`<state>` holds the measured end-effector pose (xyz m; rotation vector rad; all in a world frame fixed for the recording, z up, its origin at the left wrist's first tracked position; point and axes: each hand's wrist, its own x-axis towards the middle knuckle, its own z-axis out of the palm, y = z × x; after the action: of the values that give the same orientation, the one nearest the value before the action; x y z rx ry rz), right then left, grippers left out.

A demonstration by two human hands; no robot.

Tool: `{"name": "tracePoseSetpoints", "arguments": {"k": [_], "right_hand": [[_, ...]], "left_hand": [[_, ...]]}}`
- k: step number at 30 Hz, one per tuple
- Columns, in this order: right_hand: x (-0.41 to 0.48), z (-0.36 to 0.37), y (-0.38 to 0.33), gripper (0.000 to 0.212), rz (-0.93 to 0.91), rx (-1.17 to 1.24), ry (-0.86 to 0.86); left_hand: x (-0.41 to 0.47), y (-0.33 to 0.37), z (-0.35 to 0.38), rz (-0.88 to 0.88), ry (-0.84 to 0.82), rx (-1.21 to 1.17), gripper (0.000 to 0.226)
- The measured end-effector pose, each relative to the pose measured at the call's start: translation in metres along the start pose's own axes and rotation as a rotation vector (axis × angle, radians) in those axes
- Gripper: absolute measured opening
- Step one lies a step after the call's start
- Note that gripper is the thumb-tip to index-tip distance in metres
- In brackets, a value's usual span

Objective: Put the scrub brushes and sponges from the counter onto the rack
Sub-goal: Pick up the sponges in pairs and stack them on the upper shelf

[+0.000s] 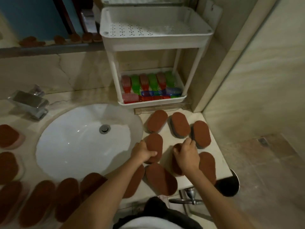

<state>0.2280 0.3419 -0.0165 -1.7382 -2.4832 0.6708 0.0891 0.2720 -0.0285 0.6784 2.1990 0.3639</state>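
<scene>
Several brown oval sponges lie on the counter right of the sink. My left hand (145, 152) grips one sponge (154, 143) by its near end. My right hand (187, 154) is closed on another sponge (177, 164), which it mostly covers. Three more sponges (180, 124) lie beyond my hands, others nearer me. The white tiered rack (155, 38) stands at the back. Its upper perforated tray has nothing in it. Its bottom tray (180, 98) holds several red, green and blue scrub brushes (152, 83).
The white sink (74, 146) fills the middle left, with a chrome tap (31, 103) behind it. More brown sponges (38, 200) line the counter's front and left edges. A tiled wall (255, 80) rises close on the right. A chrome fitting (189, 195) sticks out below the counter edge.
</scene>
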Motion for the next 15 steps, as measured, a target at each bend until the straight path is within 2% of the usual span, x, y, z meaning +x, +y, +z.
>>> {"name": "tracePoseSetpoints", "arguments": {"k": [4,7,12,15], "right_hand": [[-0.012,-0.001,0.006,0.063,0.080,-0.186,-0.105],[-0.017,0.004,0.002,0.072,0.101,-0.239,-0.168],[-0.021,0.002,-0.004,0.068,0.107,-0.185,-0.115],[-0.022,-0.012,-0.014,0.073,0.088,-0.093,0.008]], "left_hand": [[0.001,0.000,0.000,-0.007,-0.019,-0.145,0.069],[0.001,0.000,0.003,-0.008,0.005,-0.218,0.064],[-0.012,0.009,-0.006,0.067,0.078,-0.291,0.031],[-0.024,0.012,-0.023,0.120,0.124,-0.306,0.029]]}}
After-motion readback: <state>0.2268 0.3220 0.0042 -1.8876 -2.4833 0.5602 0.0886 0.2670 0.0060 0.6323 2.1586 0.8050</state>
